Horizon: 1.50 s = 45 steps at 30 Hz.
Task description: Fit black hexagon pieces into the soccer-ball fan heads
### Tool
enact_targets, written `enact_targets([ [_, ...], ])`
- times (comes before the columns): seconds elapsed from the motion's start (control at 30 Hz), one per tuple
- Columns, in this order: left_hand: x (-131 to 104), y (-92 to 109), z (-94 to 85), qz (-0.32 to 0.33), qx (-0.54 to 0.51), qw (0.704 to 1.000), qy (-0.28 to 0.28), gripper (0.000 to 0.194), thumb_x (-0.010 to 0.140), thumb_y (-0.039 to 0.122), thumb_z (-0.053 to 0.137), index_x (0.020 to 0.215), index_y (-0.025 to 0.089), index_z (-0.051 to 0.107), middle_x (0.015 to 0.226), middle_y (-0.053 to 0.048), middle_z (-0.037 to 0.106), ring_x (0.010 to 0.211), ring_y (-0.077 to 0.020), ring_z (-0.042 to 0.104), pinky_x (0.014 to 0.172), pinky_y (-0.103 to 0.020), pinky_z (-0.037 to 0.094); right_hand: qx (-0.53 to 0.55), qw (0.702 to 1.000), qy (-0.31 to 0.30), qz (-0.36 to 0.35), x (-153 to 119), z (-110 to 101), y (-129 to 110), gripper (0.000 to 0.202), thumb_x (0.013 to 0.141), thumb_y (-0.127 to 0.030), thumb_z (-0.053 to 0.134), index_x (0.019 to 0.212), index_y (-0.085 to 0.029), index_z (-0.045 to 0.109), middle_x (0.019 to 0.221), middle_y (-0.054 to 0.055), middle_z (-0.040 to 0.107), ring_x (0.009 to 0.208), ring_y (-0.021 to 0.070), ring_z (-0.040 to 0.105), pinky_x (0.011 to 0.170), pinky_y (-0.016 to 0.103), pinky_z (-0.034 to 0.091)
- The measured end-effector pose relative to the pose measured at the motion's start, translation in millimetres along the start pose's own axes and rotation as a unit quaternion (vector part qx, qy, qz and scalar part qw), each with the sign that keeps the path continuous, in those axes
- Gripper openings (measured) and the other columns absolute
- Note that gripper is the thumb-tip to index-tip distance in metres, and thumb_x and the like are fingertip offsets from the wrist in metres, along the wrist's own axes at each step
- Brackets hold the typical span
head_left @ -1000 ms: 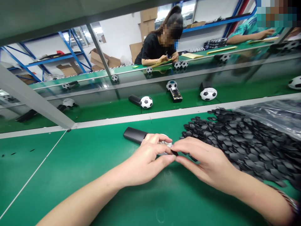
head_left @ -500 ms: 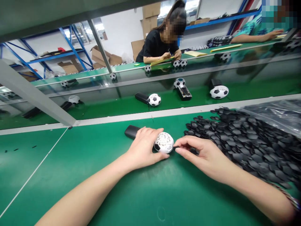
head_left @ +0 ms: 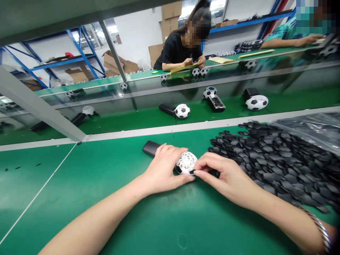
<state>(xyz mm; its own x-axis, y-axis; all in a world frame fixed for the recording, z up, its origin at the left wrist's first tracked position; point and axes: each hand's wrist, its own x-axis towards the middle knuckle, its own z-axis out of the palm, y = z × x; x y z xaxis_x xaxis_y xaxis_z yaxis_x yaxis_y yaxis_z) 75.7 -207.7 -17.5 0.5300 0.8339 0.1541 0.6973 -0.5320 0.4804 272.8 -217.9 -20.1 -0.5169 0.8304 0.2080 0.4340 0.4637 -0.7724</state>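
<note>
A white, football-patterned device head [head_left: 186,162] with an open lattice face lies on the green table, its black handle [head_left: 151,148] pointing to the upper left. Wrapped over the neck and left side of the head is my left hand [head_left: 164,170], thumb along its lower edge. My right hand [head_left: 225,177] pinches a small black piece [head_left: 191,172] against the lower right edge of the head. The fingertips cover part of this piece. More black pieces [head_left: 281,159] form a big pile to the right of my right hand.
Behind the white rail [head_left: 148,131], a belt [head_left: 127,124] carries several football devices [head_left: 182,111]. A plastic bag [head_left: 313,127] lies at the right behind the pile. A slanted metal post [head_left: 39,102] stands at the left. Two people sit across the line.
My right hand has brought the black piece left and down onto the head's lower right edge. The head has shifted slightly right with my left hand. Nearer belt devices have moved right.
</note>
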Motion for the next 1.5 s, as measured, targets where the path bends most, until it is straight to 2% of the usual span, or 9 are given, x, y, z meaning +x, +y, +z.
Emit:
enact_targets([
  [0.23,1.5,0.0,-0.9,-0.011,-0.036,0.999,-0.016,0.060,0.069,0.051,0.063,0.119,0.021,0.047,0.115,-0.006,0.057,0.109,-0.0236,0.048,0.106,-0.046,0.017,0.046,0.998,-0.004,0.040,3.9,-0.4,-0.4,0.010,0.081,-0.022,0.056,0.071,-0.019,0.060,0.073,0.001,0.056,0.068,0.0148,0.053,0.063,0.027,0.043],
  [0.57,2.0,0.3,4.1,-0.046,-0.064,0.997,0.016,0.059,0.061,0.043,0.071,0.113,0.022,0.052,0.111,-0.003,0.060,0.108,-0.0217,0.051,0.109,-0.045,0.014,0.077,0.996,-0.007,0.055,8.3,2.9,3.4,0.008,0.076,-0.020,0.059,0.069,-0.020,0.061,0.076,0.000,0.052,0.070,0.0146,0.052,0.065,0.028,0.044],
  [0.73,3.3,2.6,5.5,-0.058,-0.077,0.995,0.028,0.055,0.059,0.042,0.073,0.106,0.022,0.055,0.104,-0.001,0.063,0.100,-0.0204,0.055,0.108,-0.045,0.016,0.107,0.992,0.021,0.066,8.5,7.5,5.8,0.006,0.074,-0.019,0.061,0.069,-0.021,0.058,0.102,0.003,0.049,0.092,0.0176,0.053,0.080,0.031,0.045],
  [0.83,2.9,4.6,6.0,-0.055,-0.079,0.995,0.035,0.053,0.059,0.042,0.073,0.106,0.023,0.056,0.101,-0.001,0.064,0.096,-0.0204,0.056,0.106,-0.045,0.020,0.151,0.986,0.028,0.063,9.1,11.5,8.2,0.009,0.075,-0.019,0.060,0.075,-0.022,0.051,0.107,0.003,0.049,0.099,0.0183,0.052,0.081,0.032,0.048],
  [1.03,0.2,4.3,8.5,-0.036,-0.069,0.996,0.043,0.056,0.062,0.039,0.072,0.112,0.021,0.053,0.107,-0.003,0.062,0.103,-0.0207,0.053,0.108,-0.045,0.017,0.163,0.983,0.036,0.072,7.7,16.1,16.0,0.026,0.076,-0.025,0.060,0.099,-0.025,0.048,0.123,0.006,0.046,0.108,0.0221,0.051,0.082,0.036,0.051],
  [1.13,0.5,2.5,10.1,-0.030,-0.072,0.996,0.051,0.056,0.061,0.037,0.072,0.111,0.021,0.054,0.106,-0.003,0.062,0.101,-0.0202,0.054,0.108,-0.045,0.018,0.163,0.985,0.021,0.059,5.9,16.5,19.3,0.032,0.079,-0.026,0.058,0.108,-0.025,0.045,0.116,0.006,0.053,0.108,0.0223,0.051,0.080,0.035,0.053],
  [1.33,1.9,3.7,11.3,-0.028,-0.080,0.995,0.061,0.052,0.061,0.032,0.072,0.108,0.021,0.055,0.105,-0.003,0.063,0.099,-0.0208,0.054,0.105,-0.044,0.022,0.137,0.989,0.031,0.047,4.8,20.0,18.1,0.029,0.080,-0.024,0.057,0.107,-0.025,0.046,0.112,0.006,0.054,0.099,0.0202,0.054,0.075,0.032,0.052],
  [1.4,1.0,4.9,11.2,-0.024,-0.077,0.995,0.058,0.052,0.061,0.031,0.072,0.109,0.021,0.055,0.106,-0.003,0.063,0.101,-0.0213,0.053,0.105,-0.044,0.023,0.154,0.986,0.032,0.063,7.6,18.5,16.2,0.029,0.078,-0.025,0.059,0.104,-0.023,0.047,0.111,0.006,0.055,0.099,0.0205,0.054,0.072,0.031,0.051],
  [1.5,-0.3,4.2,9.6,-0.010,-0.078,0.997,0.028,0.056,0.063,0.035,0.071,0.113,0.022,0.052,0.109,-0.004,0.061,0.104,-0.0218,0.052,0.108,-0.047,0.018,0.200,0.974,-0.013,0.101,14.3,6.1,18.6,0.030,0.071,-0.029,0.064,0.097,-0.020,0.051,0.102,0.006,0.059,0.095,0.0207,0.056,0.071,0.031,0.051],
])
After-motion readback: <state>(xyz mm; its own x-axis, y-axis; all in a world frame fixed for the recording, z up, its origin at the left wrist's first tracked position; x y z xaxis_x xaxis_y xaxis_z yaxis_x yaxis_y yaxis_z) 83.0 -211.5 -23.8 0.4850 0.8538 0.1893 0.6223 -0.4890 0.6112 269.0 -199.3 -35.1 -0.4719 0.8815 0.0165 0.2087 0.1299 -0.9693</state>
